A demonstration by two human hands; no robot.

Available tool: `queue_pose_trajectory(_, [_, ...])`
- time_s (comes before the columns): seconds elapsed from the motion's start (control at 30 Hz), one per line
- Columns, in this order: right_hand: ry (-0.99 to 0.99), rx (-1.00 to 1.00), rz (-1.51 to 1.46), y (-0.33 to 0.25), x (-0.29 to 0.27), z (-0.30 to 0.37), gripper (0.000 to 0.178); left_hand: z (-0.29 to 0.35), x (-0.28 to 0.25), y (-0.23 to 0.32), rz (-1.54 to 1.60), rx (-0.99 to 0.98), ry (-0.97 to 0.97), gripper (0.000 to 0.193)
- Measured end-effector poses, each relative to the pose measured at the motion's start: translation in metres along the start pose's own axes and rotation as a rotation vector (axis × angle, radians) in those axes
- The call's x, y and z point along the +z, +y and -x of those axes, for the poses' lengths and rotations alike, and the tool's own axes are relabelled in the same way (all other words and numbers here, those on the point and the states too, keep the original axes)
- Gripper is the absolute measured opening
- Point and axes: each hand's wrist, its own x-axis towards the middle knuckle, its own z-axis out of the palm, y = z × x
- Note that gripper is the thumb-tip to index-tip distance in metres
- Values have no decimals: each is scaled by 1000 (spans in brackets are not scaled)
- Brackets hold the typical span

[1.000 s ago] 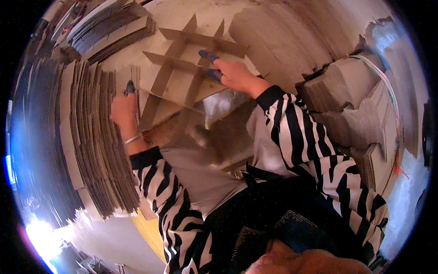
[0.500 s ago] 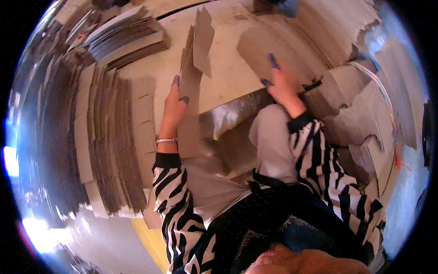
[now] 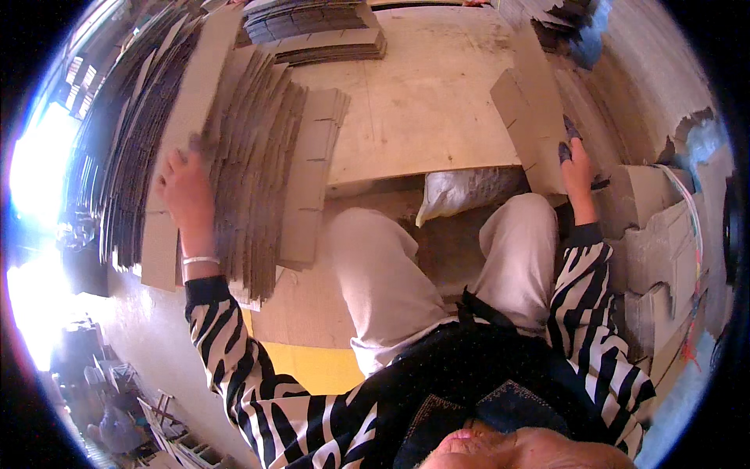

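Observation:
My left hand [image 3: 186, 184] is at the left row of brown cardboard pieces, its fingers bent against a long cardboard piece [image 3: 199, 86]. A dark cover is on its thumb. My right hand [image 3: 578, 168] grips the near edge of a flat slotted cardboard piece [image 3: 530, 117] on the right. Its thumb and forefinger wear dark covers; the thumb lies on the piece's face, and the other fingers are partly hidden. The tightly packed cardboard pieces [image 3: 254, 156] stand on edge beside my left hand.
Between my hands lies a pale wooden board [image 3: 414, 94]. Another cardboard stack [image 3: 332, 45] is at its far left. Under its near edge sits a whitish plastic bag [image 3: 465, 191]. Torn cardboard [image 3: 660, 250] and a bundle of cords [image 3: 691, 211] line the right side.
My left hand has moved left with cardboard, from over the board to the left row. My right hand has come to hold a cardboard piece. The view has shifted left.

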Motion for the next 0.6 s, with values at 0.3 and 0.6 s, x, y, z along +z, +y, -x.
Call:
queue_pose_trajectory(0.3, [-246,-294,-94,-136,30,-31,21,6,46,-55,464,-18,-361,50])
queue_pose_trajectory(0.6, [-672,-301,178,-163,87,-27,25,-5,69,216,619,0,-103,36])
